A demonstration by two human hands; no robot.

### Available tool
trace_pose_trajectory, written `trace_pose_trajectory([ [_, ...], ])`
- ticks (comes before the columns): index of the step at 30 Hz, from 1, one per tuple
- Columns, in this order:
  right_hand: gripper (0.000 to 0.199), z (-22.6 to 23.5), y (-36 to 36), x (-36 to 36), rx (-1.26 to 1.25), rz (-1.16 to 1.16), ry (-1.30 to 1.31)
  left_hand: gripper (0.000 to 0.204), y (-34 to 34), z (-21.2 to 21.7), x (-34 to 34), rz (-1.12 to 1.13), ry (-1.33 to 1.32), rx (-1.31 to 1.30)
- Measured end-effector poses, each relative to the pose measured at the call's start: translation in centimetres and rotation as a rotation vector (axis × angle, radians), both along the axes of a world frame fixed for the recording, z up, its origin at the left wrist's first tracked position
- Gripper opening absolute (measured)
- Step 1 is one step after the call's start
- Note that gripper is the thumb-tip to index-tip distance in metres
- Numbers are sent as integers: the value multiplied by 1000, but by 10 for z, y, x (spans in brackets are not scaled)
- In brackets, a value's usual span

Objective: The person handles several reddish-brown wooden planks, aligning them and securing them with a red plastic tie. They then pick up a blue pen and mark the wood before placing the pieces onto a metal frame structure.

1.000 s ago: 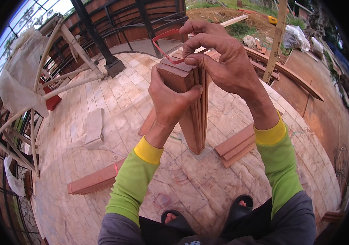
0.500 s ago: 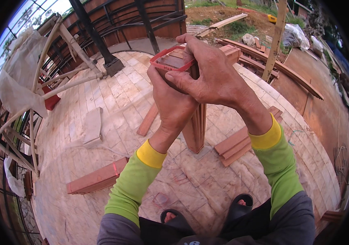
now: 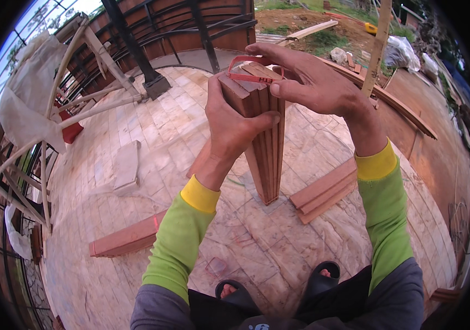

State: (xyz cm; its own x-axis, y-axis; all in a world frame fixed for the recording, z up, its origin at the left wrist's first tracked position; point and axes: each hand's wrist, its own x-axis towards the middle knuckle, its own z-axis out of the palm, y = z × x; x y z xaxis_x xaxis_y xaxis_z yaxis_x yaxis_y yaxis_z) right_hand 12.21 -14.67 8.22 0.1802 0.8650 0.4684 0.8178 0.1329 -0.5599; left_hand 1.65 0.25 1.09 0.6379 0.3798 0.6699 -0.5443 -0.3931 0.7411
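Note:
A bundle of several narrow reddish-brown wooden boards (image 3: 265, 148) stands upright on the floor in front of me. My left hand (image 3: 229, 124) is wrapped round its upper part, with the thumb lying across the near edges. A red band (image 3: 254, 78) with dark print forms a loop at the top end of the boards. My right hand (image 3: 323, 82) holds this loop, its thumb at the near side and its fingers arched over the far side. Part of the band is hidden behind the right fingers.
Another banded board bundle (image 3: 125, 237) lies at the lower left, and stacked boards (image 3: 326, 190) lie to the right. A pale slab (image 3: 127, 164) rests on the tiled floor (image 3: 103, 137). A pole frame (image 3: 94, 116) with plastic sheeting, a black post (image 3: 130, 44) and a wooden pole (image 3: 377, 49) stand farther off.
My right hand has shifted right, away from the left. My left thumb now shows across the boards' near side. The top of the bundle and the band have moved right and are less covered.

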Motion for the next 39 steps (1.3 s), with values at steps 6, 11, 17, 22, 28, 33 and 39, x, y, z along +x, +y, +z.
trace_pose_trajectory([
  [6, 70, 10, 1, 22, -122, 171, -10, 79, 5, -5, 6, -87, -36, -69],
  [11, 56, 20, 4, 13, -69, 204, -112, 77, 5, -5, 7, -70, -26, -63],
  [17, 55, 19, 13, 6, -66, 98, -262, 74, 2, -2, 4, -61, -7, -55],
  [22, 69, 22, 18, 15, -125, 77, -220, 71, 4, -4, 7, -96, -29, -71],
  [28, 73, 28, 23, 17, -133, 241, -148, 73, 5, -5, 7, -76, -34, -45],
  [33, 64, 33, 29, 24, -212, 316, -185, 74, 2, -5, 6, -91, -22, -62],
  [39, 62, 32, 27, 12, -224, 237, -170, 89, 2, -5, 6, -24, -60, -33],
])
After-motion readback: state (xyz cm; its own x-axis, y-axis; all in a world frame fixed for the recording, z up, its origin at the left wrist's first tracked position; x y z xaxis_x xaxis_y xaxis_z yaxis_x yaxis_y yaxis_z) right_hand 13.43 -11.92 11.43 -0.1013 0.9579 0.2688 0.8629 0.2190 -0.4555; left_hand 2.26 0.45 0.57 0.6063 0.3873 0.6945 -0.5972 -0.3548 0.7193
